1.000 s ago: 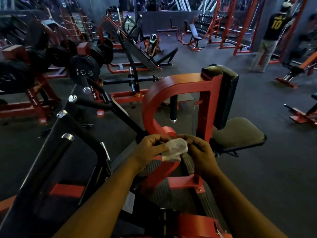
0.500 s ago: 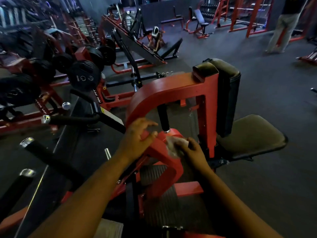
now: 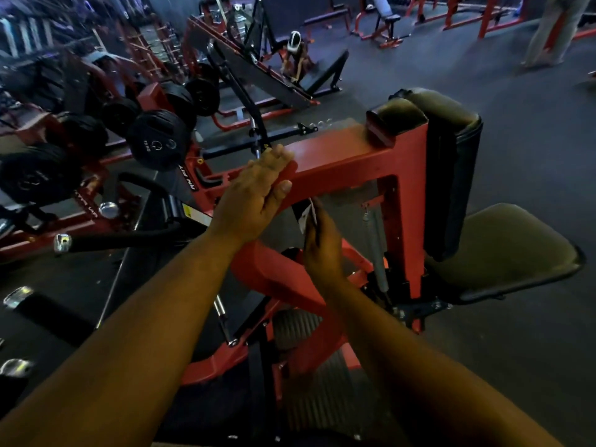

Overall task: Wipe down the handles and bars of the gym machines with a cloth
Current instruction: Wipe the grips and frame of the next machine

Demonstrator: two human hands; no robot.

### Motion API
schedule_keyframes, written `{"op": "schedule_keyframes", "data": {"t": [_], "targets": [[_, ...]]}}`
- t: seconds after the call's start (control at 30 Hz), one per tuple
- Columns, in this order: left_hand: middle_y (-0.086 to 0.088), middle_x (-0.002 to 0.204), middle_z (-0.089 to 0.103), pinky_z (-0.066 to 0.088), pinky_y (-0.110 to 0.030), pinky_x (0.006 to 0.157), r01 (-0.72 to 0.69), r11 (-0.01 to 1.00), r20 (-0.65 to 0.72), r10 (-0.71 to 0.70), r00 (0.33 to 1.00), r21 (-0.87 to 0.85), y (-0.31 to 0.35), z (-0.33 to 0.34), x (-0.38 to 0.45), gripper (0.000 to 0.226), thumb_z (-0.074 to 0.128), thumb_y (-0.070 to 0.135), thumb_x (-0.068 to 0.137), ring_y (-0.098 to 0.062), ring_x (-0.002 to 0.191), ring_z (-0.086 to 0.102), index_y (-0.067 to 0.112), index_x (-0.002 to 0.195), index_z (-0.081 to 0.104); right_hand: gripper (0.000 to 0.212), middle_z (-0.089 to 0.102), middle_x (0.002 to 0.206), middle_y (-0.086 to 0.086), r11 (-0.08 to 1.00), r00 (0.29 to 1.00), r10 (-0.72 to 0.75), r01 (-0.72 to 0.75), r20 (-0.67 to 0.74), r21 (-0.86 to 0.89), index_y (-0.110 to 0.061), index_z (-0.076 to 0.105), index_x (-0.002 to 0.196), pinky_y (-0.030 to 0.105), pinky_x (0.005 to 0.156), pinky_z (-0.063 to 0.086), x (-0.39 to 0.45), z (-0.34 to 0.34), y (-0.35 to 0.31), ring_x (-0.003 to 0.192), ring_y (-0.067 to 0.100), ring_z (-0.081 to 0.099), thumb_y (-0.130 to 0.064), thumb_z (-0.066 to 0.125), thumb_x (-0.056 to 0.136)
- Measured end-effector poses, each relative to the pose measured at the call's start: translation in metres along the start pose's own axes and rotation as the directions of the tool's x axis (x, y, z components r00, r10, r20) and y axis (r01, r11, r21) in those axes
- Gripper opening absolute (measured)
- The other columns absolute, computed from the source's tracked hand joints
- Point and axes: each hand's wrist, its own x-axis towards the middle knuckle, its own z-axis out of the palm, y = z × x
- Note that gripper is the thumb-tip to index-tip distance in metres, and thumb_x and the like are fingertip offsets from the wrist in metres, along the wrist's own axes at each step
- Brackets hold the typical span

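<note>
Fingers of left hand [image 3: 254,191] flat, together, on red bar [image 3: 338,156] | right hand [image 3: 322,243] fingers pinch white cloth [image 3: 306,217] under it

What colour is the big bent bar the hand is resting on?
Red. The bar under the left hand shows best in the head view.

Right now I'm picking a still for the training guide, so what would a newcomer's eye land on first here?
First the big red frame of the machine across the middle, with the left hand laid flat on its top bar. Just below, the right hand holds a white cloth up under that bar. To the right sit the black back pad and seat, and black weight plates stand at left.
</note>
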Motion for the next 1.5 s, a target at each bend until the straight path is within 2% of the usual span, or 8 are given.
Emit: {"op": "schedule_keyframes", "data": {"t": [0.27, 0.4, 0.57, 0.93, 1.13, 1.33, 1.43, 1.5], "targets": [[-0.009, 0.163, 0.038, 0.030, -0.054, 0.122, 0.036, 0.999, -0.027, -0.037, 0.999, -0.038, 0.002, 0.000, 0.002, 0.056, 0.037, 0.044, 0.110, -0.023, 0.153, 0.031, 0.012, 0.155, 0.044, 0.039, 0.064, 0.140, 0.003, 0.974, 0.985, 0.173, -0.166, 0.029, -0.151, -0.015, 0.058, 0.145, 0.027, 0.105, 0.046, 0.002, -0.037, 0.032, 0.129, 0.017, 0.059, -0.028, 0.047, 0.109], [-0.008, 0.163, 0.038, 0.030, -0.051, 0.123, 0.036, 0.999, -0.036, -0.037, 0.999, -0.027, 0.002, -0.002, 0.003, 0.055, 0.039, 0.044, 0.109, -0.023, 0.153, 0.031, 0.014, 0.155, 0.044, 0.047, 0.055, 0.149, 0.016, 0.961, 0.999, -0.040, 0.047, 0.032, -0.271, -0.003, 0.061, 0.139, 0.046, 0.119, 0.036, 0.022, -0.035, 0.024, 0.143, 0.036, 0.045, -0.001, 0.042, 0.097], [-0.003, 0.165, 0.034, 0.028, -0.053, 0.124, 0.064, 0.997, -0.025, -0.065, 0.998, -0.031, 0.005, -0.003, 0.002, 0.054, 0.039, 0.046, 0.109, -0.018, 0.154, 0.027, 0.020, 0.156, 0.042, 0.040, 0.058, 0.148, 0.004, 0.966, 0.988, 0.153, -0.151, 0.006, 0.210, -0.009, 0.056, 0.146, 0.046, 0.116, 0.044, -0.004, -0.003, 0.003, 0.139, 0.013, 0.052, -0.018, 0.046, 0.109], [-0.009, 0.162, 0.039, 0.031, -0.055, 0.121, 0.049, 0.997, -0.036, -0.052, 0.998, -0.062, 0.004, 0.000, 0.004, 0.058, 0.037, 0.052, 0.108, -0.024, 0.153, 0.032, 0.017, 0.154, 0.045, 0.041, 0.064, 0.105, 0.010, 0.948, 0.946, 0.171, -0.234, 0.275, 0.216, 0.005, 0.056, 0.114, 0.028, 0.091, 0.054, 0.047, -0.004, -0.007, 0.097, 0.007, 0.064, 0.007, 0.080, 0.080], [-0.011, 0.161, 0.040, 0.031, -0.055, 0.121, 0.048, 0.998, -0.042, -0.050, 0.998, -0.046, 0.003, 0.000, 0.002, 0.058, 0.038, 0.050, 0.109, -0.025, 0.152, 0.033, 0.015, 0.154, 0.045, 0.084, 0.040, 0.151, -0.006, 0.977, 0.999, 0.025, -0.018, -0.029, 0.211, -0.009, 0.033, 0.155, 0.044, 0.119, 0.039, -0.024, 0.013, 0.001, 0.146, 0.018, 0.041, -0.015, 0.077, 0.084], [-0.010, 0.161, 0.042, 0.031, -0.057, 0.120, 0.047, 0.998, -0.050, -0.050, 0.998, -0.050, 0.003, 0.000, 0.004, 0.057, 0.037, 0.051, 0.109, -0.024, 0.151, 0.037, 0.016, 0.154, 0.046, 0.054, 0.067, 0.104, 0.025, 0.922, 0.932, 0.291, -0.334, 0.216, 0.196, 0.012, 0.058, 0.113, 0.060, 0.089, 0.055, 0.046, -0.001, 0.000, 0.095, 0.032, 0.067, -0.009, 0.090, 0.074], [-0.011, 0.161, 0.041, 0.032, -0.056, 0.120, 0.044, 0.998, -0.054, -0.046, 0.997, -0.041, 0.002, 0.001, 0.003, 0.058, 0.036, 0.051, 0.109, -0.025, 0.151, 0.036, 0.016, 0.154, 0.045, 0.067, 0.056, 0.138, 0.014, 0.957, 0.978, 0.180, -0.200, 0.109, 0.212, 0.007, 0.045, 0.137, 0.023, 0.103, 0.051, 0.023, 0.006, -0.013, 0.113, 0.009, 0.061, 0.005, 0.081, 0.080], [-0.011, 0.161, 0.040, 0.032, -0.055, 0.121, 0.044, 0.999, -0.056, -0.045, 0.997, -0.018, 0.001, 0.000, 0.004, 0.058, 0.035, 0.051, 0.109, -0.024, 0.152, 0.035, 0.016, 0.155, 0.044, 0.096, 0.033, 0.154, -0.004, 0.982, 0.998, 0.042, -0.048, 0.041, 0.185, -0.006, 0.020, 0.158, 0.035, 0.121, 0.035, -0.011, 0.015, -0.014, 0.144, 0.008, 0.039, -0.006, 0.079, 0.082]]}}
